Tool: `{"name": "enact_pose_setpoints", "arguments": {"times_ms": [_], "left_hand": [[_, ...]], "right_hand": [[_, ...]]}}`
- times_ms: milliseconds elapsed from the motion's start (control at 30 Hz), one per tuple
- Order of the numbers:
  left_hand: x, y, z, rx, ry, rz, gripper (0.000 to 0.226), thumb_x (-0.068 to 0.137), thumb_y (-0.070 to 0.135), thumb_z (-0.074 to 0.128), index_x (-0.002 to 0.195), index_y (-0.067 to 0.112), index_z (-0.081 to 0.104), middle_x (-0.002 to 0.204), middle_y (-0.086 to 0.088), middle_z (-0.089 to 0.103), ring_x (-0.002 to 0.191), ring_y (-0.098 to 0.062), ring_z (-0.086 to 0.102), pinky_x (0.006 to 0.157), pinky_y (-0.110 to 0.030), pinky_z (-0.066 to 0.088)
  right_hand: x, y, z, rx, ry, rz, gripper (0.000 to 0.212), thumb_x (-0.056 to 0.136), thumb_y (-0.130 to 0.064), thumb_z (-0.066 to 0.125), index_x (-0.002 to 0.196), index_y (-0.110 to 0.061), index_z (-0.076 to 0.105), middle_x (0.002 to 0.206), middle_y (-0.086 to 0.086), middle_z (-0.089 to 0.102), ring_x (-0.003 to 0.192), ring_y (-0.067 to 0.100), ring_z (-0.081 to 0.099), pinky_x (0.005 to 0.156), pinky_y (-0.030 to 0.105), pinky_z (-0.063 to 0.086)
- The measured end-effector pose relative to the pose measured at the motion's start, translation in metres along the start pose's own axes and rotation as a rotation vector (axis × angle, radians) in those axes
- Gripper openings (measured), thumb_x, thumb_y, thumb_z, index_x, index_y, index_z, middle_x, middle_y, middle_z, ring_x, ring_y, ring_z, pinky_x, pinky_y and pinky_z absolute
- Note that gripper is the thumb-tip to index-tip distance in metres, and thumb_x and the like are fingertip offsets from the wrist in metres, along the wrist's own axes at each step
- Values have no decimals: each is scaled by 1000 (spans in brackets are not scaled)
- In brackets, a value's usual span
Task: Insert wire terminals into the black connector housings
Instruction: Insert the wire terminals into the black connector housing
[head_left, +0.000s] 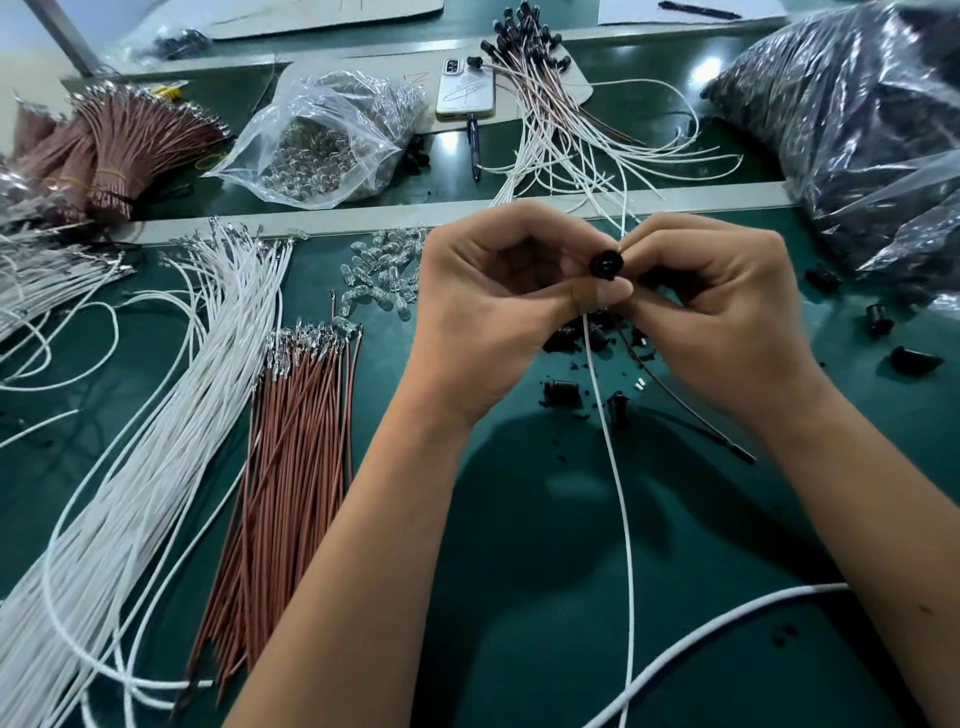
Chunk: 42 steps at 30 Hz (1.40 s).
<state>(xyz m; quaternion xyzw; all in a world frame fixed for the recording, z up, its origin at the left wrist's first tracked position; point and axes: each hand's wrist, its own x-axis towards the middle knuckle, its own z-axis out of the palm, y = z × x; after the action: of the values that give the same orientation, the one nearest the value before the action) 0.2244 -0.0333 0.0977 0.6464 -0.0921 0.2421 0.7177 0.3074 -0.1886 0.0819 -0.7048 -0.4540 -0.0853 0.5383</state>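
Black housing (605, 263) between both hands' fingers (597, 296)

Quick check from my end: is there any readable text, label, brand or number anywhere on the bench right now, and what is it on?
No text can be read in this view.
Red marks on the cardboard sheet behind the clear bag: handwritten, cut off, unreadable.
Red marks on the paper at the top edge: cut off, unreadable.
Scribble on the phone back: a drawn squiggle, no legible word or brand.
Black connector held in both hands: no marking visible.
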Motion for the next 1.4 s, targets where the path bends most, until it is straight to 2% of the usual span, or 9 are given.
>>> {"name": "enact_pose_setpoints", "arguments": {"times_ms": [100,400,567,700,900,1000,1167,1267,1400], "left_hand": [[-1,-1,0,-20,-1,-9,38,68,-20,79,94,7,69,78,-11,65,74,-24,62,75,-31,57],[-2,-3,3,-40,14,-20,42,69,-22,76,99,4,67,85,-15,64,78,-25,60,76,-32,54],[-2,-3,3,-50,37,-14,40,69,-23,75,95,5,66,87,-17,63,78,-28,57,75,-34,54],[-2,-5,4,-55,62,-15,38,69,-23,75,94,4,67,85,-15,65,76,-27,60,72,-33,57],[0,-8,3,-64,104,-27,36,69,-24,74,89,4,67,84,-22,64,73,-30,59,67,-35,57],[0,-11,2,-75,143,-56,32,69,-24,75,85,4,68,79,-15,67,72,-26,61,68,-32,57],[1,-14,1,-77,187,-72,28,71,-21,76,84,4,68,74,1,73,67,-10,68,69,-24,57],[-1,-15,3,-48,179,-63,29,70,-20,77,84,4,69,74,0,73,67,-10,67,69,-23,56],[-2,-15,5,-36,153,-52,32,68,-20,78,85,5,70,76,-5,71,70,-13,66,73,-26,57]], "right_hand": [[0,1,0,1,-9,-12,7,89,-5,79,86,-9,74,85,11,72,75,24,67,65,46,53],[1,3,-1,-18,-47,-21,11,91,-4,78,85,-10,72,84,14,70,75,28,65,66,46,50],[0,4,0,-90,-72,-29,8,92,-2,74,84,-4,71,83,10,68,75,28,63,67,44,49],[0,5,1,-106,-88,-32,12,91,2,75,83,-6,70,81,7,66,74,26,62,66,42,49],[0,5,3,-117,-104,0,14,93,-4,76,81,-3,69,77,6,64,72,26,60,66,43,48],[0,3,4,-122,-109,20,14,92,-4,77,81,-5,69,77,0,63,72,21,59,66,37,48],[-2,2,5,-38,-102,85,13,88,-9,82,83,0,75,74,3,65,68,18,60,64,33,48],[-2,3,3,-18,-114,109,14,88,-8,82,77,-7,72,70,-6,58,66,10,52,63,27,42],[-2,5,1,-31,-139,113,20,88,-5,82,73,-7,69,69,1,58,64,18,53,61,33,43]]}}
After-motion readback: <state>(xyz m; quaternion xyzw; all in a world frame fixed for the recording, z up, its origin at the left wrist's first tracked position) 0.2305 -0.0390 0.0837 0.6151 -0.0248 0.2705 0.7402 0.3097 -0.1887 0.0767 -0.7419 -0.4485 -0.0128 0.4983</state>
